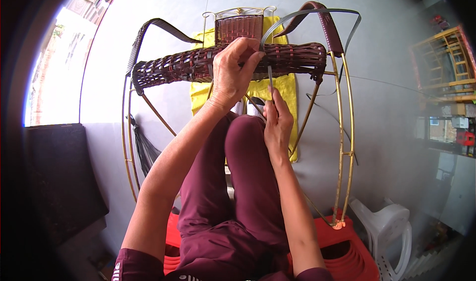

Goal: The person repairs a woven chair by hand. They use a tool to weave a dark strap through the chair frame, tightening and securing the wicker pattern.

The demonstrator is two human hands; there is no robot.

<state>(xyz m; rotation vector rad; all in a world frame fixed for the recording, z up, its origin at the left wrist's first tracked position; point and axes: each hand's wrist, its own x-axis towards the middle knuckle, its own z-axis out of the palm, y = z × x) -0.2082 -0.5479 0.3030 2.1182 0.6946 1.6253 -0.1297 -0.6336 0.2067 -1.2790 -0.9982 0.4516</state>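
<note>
My left hand [233,67] pinches a grey flat strip [317,11] at the top of a dark brown woven roll [173,62], which spans a gold metal frame [339,112]. The strip loops up and out to the right. Below the roll, my right hand [277,117] is closed on a narrow grey length [270,77], either strip or tool; I cannot tell which. Behind the roll stands a reddish woven panel [239,25] in gold tubing, between two dark curved, wrapped armrests [329,28].
Yellow cloth [292,132] lies beneath the frame, around my feet. A bundle of dark strips [144,147] hangs at left, near a dark panel [64,177]. Red plastic seats [342,251] and a white plastic chair [386,221] are beside me. Yellow racks [446,62] stand far right.
</note>
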